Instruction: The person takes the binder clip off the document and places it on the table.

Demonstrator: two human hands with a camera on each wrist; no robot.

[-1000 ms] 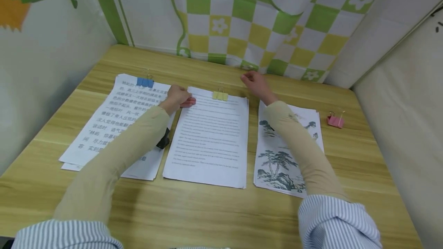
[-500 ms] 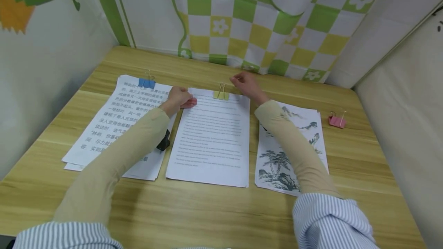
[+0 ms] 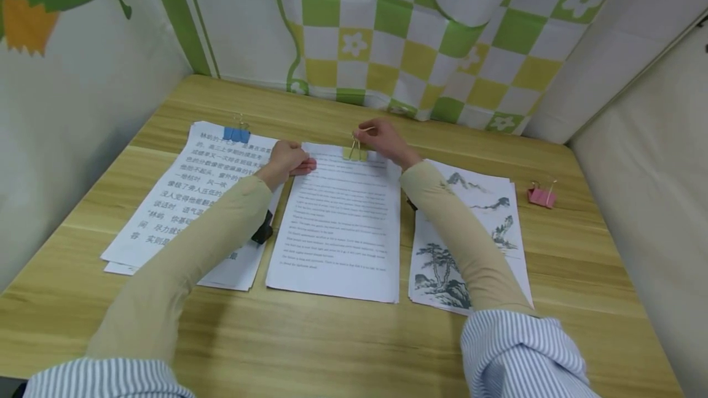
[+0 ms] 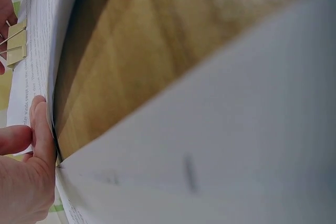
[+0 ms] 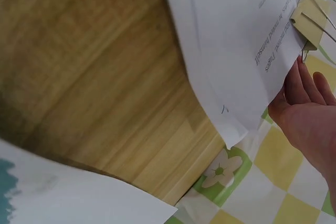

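Observation:
The middle stack of printed paper [image 3: 337, 232] has a yellow binder clip [image 3: 355, 153] on its top edge, one wire handle standing up. My right hand [image 3: 384, 141] is at this clip, thumb and fingers pinching its wire; in the right wrist view the fingertips [image 5: 301, 64] meet the small wire loop under the yellow clip body [image 5: 312, 19]. My left hand [image 3: 289, 159] rests at the same stack's upper left corner. Its thumb [image 4: 42, 121] lies straight over the edge, and a bent finger [image 4: 14, 139] is beside it.
On the left lies a stack of large-print pages [image 3: 166, 201] with a blue binder clip [image 3: 236, 134]. Landscape prints [image 3: 442, 275] lie on the right, partly under my right forearm. A pink binder clip [image 3: 542, 196] sits beyond them. A patterned curtain [image 3: 381, 35] borders the table's back.
My right hand has come left from beyond the middle stack's right corner to the yellow clip; the clip's wire handle has swung up. My left hand has stayed at the paper corner.

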